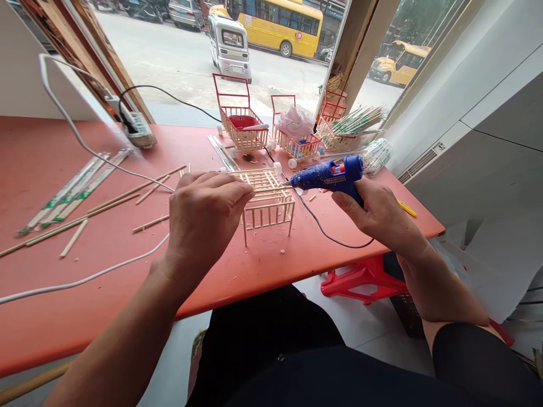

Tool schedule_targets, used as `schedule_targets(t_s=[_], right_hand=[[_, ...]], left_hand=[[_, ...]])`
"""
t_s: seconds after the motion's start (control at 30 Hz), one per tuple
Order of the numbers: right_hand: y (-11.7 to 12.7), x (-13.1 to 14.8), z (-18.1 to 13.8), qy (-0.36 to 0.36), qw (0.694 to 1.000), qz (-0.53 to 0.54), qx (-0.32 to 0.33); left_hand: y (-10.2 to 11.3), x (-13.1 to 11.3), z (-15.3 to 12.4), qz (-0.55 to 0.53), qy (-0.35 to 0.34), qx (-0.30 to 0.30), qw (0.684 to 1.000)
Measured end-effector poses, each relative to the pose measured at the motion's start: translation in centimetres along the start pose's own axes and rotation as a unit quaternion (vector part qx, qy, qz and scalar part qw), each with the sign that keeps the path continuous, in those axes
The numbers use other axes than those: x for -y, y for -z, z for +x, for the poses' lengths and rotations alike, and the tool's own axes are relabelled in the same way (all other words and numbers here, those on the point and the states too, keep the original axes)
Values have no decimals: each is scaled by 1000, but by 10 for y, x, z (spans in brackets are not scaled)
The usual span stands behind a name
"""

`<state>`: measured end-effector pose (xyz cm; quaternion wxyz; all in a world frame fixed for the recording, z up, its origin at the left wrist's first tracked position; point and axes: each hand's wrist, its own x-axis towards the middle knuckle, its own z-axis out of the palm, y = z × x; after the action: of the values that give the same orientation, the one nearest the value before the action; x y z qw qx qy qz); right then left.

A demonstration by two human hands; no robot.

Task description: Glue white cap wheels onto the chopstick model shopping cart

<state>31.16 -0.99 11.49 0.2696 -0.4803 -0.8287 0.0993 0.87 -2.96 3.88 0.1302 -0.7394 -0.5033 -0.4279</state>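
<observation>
My left hand pinches a thin wooden stick that points to the right. In my right hand is a blue hot glue gun, its nozzle at the free end of the stick; whether they touch I cannot tell. Behind and below the stick stands a small frame of glued sticks, with slatted sides and thin legs. A white wheel shows at its far edge. My left fingers hide part of the frame's left side.
Finished stick carts, one with a red lining, stand at the back. Wrapped chopsticks and loose sticks lie left. A white cable and the black cord cross the orange table. A yellow cutter lies right.
</observation>
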Motion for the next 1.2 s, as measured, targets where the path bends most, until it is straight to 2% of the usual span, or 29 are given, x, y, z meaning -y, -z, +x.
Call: schedule_targets(t_s=[0.23,0.47,0.9,1.2], right_hand=[[1,2,0,4,1000,-3,7],[0,-3,-2,36,999,-23,-7],[1,-6,-9,53,998,-39,-20],[2,-8,-14,63,998,0,14]], left_hand=[[1,0,0,-6,8,8,1000],[0,0,1,19,-23,-4,1000],[-1,1,0,15,-15,-1,1000],[1,0,0,18,-8,-1,1000]])
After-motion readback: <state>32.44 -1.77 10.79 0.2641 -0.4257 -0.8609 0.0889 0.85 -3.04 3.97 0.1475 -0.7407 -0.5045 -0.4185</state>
